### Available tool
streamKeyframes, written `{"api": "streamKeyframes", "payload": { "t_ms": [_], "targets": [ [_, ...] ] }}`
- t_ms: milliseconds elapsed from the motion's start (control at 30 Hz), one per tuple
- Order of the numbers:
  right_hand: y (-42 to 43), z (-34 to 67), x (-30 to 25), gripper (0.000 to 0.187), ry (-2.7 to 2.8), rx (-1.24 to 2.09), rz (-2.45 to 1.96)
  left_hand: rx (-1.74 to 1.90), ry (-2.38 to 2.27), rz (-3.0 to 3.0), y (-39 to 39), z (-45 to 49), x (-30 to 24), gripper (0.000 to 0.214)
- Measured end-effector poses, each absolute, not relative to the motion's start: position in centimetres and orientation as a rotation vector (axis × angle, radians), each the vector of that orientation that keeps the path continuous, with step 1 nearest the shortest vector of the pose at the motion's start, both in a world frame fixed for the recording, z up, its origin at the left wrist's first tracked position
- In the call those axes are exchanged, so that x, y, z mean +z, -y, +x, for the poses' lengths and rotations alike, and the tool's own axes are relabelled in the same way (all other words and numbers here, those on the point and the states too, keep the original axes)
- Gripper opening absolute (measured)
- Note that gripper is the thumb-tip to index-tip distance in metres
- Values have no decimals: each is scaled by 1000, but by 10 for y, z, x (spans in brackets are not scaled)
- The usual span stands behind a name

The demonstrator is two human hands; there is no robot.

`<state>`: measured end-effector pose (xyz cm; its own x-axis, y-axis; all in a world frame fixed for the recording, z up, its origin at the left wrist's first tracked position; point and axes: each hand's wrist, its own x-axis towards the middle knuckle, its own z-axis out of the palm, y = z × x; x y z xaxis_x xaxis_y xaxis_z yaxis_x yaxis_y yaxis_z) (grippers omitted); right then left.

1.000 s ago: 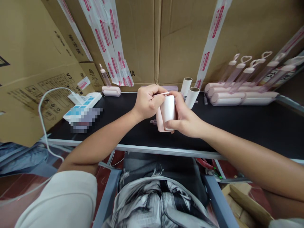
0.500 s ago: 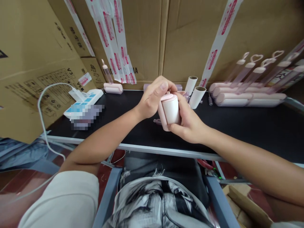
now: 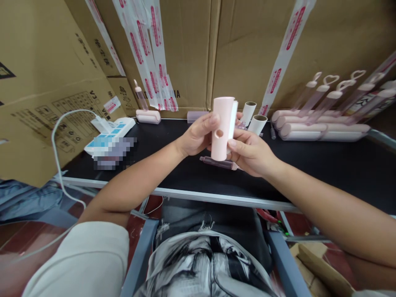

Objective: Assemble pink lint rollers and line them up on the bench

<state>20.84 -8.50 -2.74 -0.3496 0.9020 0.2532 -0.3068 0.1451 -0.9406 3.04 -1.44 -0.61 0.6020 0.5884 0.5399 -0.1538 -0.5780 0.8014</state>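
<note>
Both of my hands hold a pink lint roller cover (image 3: 220,142) upright above the black table. It has a round hole in its side and a white part along its right edge. My left hand (image 3: 199,133) grips it from the left, thumb against the pink wall. My right hand (image 3: 252,150) holds the right side low down, with the fingertips partly hidden behind it. Beneath them lies a translucent purple handle (image 3: 218,163) with a pale pink end. Two white paper rolls (image 3: 256,124) with brown cores stand just behind my right hand.
Several pink lint rollers with translucent handles (image 3: 324,130) lie at the back right. One more lint roller (image 3: 148,116) is at the back left, near a white power strip (image 3: 108,134) with a cable. A purple cylinder (image 3: 195,116) lies at the back before cardboard walls (image 3: 188,53).
The cover has turned in my hands, from its round end and white roll facing me to its pink side with the hole. My hands have shifted around it; more of the purple handle shows.
</note>
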Motion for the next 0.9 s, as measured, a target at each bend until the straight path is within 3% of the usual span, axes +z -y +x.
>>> {"api": "streamKeyframes", "payload": {
  "t_ms": [167,300,433,500,600,900],
  "targets": [
    [83,213,-34,48,1686,1219,-849,1112,-337,1709,3,17,3,73],
    [88,219,-34,35,2270,597,-878,1207,-400,1549,-5,6,10,73],
    [85,218,-38,29,2412,123,-1147,1161,-431,1475,-7,2,12,68],
    [82,216,-44,36,2480,67,-1285,1123,-438,1472,-8,2,13,67],
    [78,213,-50,28,2559,73,-1347,1087,-453,1489,-10,1,12,66],
    [82,229,-32,21,2018,-33,-847,1070,-606,1680,-18,-4,8,67]
  ]
}}
